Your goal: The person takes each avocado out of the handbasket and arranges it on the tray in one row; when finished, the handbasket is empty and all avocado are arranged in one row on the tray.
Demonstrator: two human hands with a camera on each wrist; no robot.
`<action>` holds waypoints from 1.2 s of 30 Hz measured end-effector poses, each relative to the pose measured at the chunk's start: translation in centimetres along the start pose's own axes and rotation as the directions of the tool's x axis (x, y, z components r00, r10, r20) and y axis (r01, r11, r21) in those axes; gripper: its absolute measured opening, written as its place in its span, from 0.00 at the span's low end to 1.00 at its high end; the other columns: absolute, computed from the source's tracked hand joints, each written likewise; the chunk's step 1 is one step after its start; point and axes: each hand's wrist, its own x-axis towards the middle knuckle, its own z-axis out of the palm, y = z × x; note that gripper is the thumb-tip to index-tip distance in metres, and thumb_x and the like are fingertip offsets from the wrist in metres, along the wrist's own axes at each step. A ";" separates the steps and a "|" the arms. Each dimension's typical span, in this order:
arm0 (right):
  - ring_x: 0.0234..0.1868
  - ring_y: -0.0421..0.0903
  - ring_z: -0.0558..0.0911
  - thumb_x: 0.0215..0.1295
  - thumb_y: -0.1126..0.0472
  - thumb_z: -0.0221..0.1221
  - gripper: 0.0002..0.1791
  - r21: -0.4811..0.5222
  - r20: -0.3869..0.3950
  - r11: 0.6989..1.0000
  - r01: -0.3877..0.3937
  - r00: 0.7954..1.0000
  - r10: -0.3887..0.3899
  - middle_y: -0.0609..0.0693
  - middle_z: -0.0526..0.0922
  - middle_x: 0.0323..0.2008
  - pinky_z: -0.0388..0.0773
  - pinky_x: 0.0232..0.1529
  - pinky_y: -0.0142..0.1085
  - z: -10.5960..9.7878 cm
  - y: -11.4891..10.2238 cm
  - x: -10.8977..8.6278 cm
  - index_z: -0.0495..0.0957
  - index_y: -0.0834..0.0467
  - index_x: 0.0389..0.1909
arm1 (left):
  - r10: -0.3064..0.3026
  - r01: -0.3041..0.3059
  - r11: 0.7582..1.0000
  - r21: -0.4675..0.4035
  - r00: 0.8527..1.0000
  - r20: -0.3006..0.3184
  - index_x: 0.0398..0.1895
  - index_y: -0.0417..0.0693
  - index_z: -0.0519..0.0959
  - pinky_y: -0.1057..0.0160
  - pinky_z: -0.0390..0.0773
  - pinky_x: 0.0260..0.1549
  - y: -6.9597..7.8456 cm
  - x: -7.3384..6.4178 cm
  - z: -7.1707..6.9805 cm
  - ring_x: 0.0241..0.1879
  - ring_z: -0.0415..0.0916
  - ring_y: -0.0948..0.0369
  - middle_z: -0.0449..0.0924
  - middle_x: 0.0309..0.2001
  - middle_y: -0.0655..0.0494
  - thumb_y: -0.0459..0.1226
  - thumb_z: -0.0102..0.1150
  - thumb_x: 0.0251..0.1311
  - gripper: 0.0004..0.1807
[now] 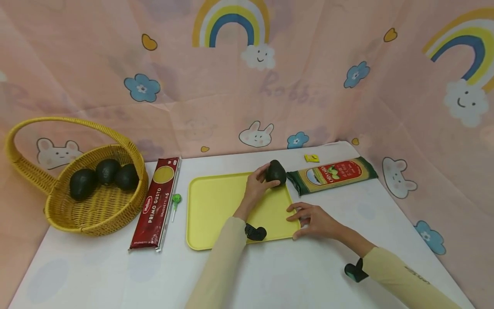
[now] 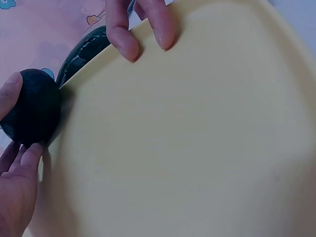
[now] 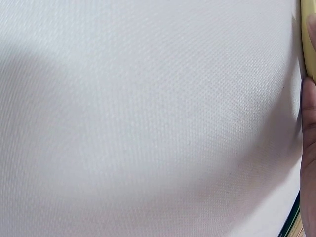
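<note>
My left hand (image 1: 255,187) grips a dark avocado (image 1: 275,172) at the far right corner of the yellow tray (image 1: 218,197). In the left wrist view that avocado (image 2: 35,106) sits between the thumb and the fingers, beside the tray's rim. Whether it touches the tray is hard to tell. At the tray's right edge, my right hand (image 1: 314,221) holds the rim, its fingertips over the inner side and its thumb near the front corner. Only part of the right hand (image 3: 309,118) shows in the right wrist view, against the rim.
A yellow wicker basket (image 1: 96,221) with several avocados stands at left. Beside it lie a red spaghetti packet (image 1: 156,201) and a green lollipop (image 1: 176,198). Right of the tray are a green-and-red pasta packet (image 1: 333,174) and a small yellow wrapped sweet (image 1: 311,158).
</note>
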 end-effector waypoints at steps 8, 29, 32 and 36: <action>0.51 0.54 0.75 0.47 0.56 0.74 0.23 -0.013 0.005 1.000 0.017 1.000 -0.017 0.58 0.75 0.55 0.81 0.39 0.29 0.0 -0.4 0.5 0.85 0.62 0.45 | -0.012 0.012 1.000 -0.009 1.000 -0.018 0.65 0.38 0.69 0.55 0.67 0.62 0.1 -0.2 -1.2 0.66 0.64 0.49 0.65 0.67 0.43 0.25 0.64 0.56 0.32; 0.47 0.52 0.75 0.46 0.53 0.74 0.23 -0.039 -0.008 0.999 0.017 1.000 -0.017 0.58 0.76 0.54 0.80 0.36 0.28 0.1 0.0 0.5 0.85 0.61 0.43 | -0.081 0.078 0.981 -0.176 0.997 -0.011 0.67 0.37 0.66 0.56 0.73 0.56 3.7 -2.7 -6.5 0.68 0.58 0.43 0.60 0.68 0.38 0.25 0.56 0.63 0.28; 0.47 0.52 0.74 0.46 0.54 0.74 0.23 -0.038 -0.012 0.999 0.013 1.000 -0.014 0.58 0.76 0.53 0.80 0.36 0.28 0.0 -0.1 0.4 0.86 0.61 0.43 | -0.068 0.064 0.985 -0.159 0.997 -0.019 0.67 0.36 0.66 0.57 0.74 0.56 4.4 -3.3 -7.6 0.67 0.58 0.43 0.61 0.67 0.40 0.25 0.55 0.63 0.27; 0.49 0.55 0.74 0.46 0.53 0.74 0.23 -0.040 -0.009 0.999 -0.002 1.000 0.002 0.59 0.76 0.54 0.80 0.36 0.29 -0.1 -0.2 0.3 0.85 0.61 0.43 | -0.084 0.079 0.987 -0.143 0.996 -0.029 0.66 0.38 0.67 0.58 0.75 0.54 5.3 -3.9 -8.9 0.66 0.61 0.46 0.64 0.66 0.43 0.26 0.56 0.63 0.27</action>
